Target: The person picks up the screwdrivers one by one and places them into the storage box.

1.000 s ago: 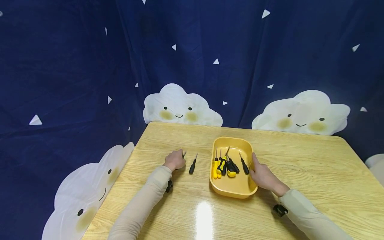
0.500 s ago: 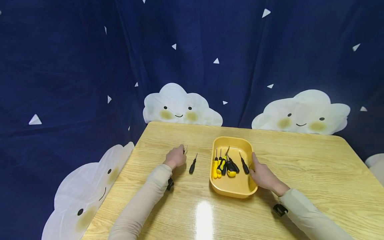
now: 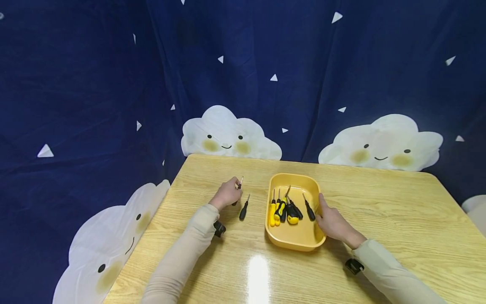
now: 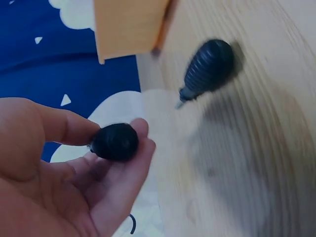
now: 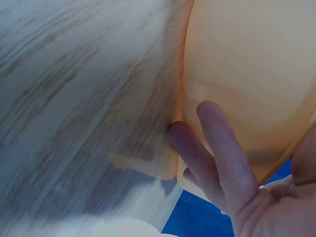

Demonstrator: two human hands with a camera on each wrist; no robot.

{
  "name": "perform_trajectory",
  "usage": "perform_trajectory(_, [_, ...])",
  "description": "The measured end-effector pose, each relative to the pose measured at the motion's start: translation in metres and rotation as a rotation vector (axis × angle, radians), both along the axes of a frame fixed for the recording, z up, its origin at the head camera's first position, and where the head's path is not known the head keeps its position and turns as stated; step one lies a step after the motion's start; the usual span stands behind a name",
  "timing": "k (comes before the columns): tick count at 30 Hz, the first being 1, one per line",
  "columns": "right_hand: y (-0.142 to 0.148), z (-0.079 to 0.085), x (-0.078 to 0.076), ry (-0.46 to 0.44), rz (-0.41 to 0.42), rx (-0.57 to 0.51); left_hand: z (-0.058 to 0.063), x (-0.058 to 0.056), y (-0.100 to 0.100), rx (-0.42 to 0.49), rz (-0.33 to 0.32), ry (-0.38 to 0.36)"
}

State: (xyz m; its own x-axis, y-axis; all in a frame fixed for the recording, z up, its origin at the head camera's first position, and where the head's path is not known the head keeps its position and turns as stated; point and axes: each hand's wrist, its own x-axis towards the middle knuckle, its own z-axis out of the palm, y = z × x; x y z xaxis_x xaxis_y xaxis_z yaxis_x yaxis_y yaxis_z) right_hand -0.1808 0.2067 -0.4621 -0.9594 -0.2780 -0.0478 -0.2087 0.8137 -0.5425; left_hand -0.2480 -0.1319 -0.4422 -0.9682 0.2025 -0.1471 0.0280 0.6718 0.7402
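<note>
My left hand pinches a black-handled screwdriver between thumb and fingers, just above the table; its metal shaft points away in the head view. Close by on its right, a second black screwdriver lies on the wood, its ribbed handle nearest the left wrist camera. On the right side of a yellow tray, my right hand grips the wall, thumb at the rim and fingers along the outside. Inside the tray lie several screwdrivers, among them yellow ones, a stubby black-and-yellow one and a black one.
The wooden table reaches far to the right of the tray. A dark blue curtain with smiling clouds hangs behind it and along its left side. A bright glare spot shows near the front.
My left hand has lifted the screwdriver and moved slightly right and away from me, so more of its shaft shows. The right hand and the tray have stayed in place.
</note>
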Motion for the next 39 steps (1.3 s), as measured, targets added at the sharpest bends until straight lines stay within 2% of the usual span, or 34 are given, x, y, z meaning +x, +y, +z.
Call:
perform_trajectory(4, [0.000,0.000,0.000,-0.008,0.003,-0.007,0.002,-0.001,0.005,0.204,0.012,-0.062])
perform_trajectory(7, [0.001,-0.002,-0.001,-0.018,0.001,-0.014,0.003,-0.002,0.010,0.362,0.036,-0.138])
perform_trajectory(11, [0.001,-0.003,-0.002,-0.029,-0.004,-0.018,0.009,-0.001,0.016,0.505,0.058,-0.211])
perform_trajectory(16, [0.001,-0.001,-0.002,-0.023,-0.007,-0.014,0.011,-0.004,0.021,0.518,0.060,-0.227])
perform_trajectory(17, [0.000,-0.001,-0.002,-0.022,-0.007,-0.014,0.007,-0.007,0.021,0.523,0.059,-0.228])
perform_trajectory(24, [0.000,0.001,-0.001,-0.020,-0.008,-0.010,0.012,-0.008,0.027,0.585,0.032,-0.257])
perform_trajectory(39, [0.001,-0.002,-0.002,-0.022,-0.006,-0.012,0.016,-0.010,0.060,0.685,0.037,-0.271])
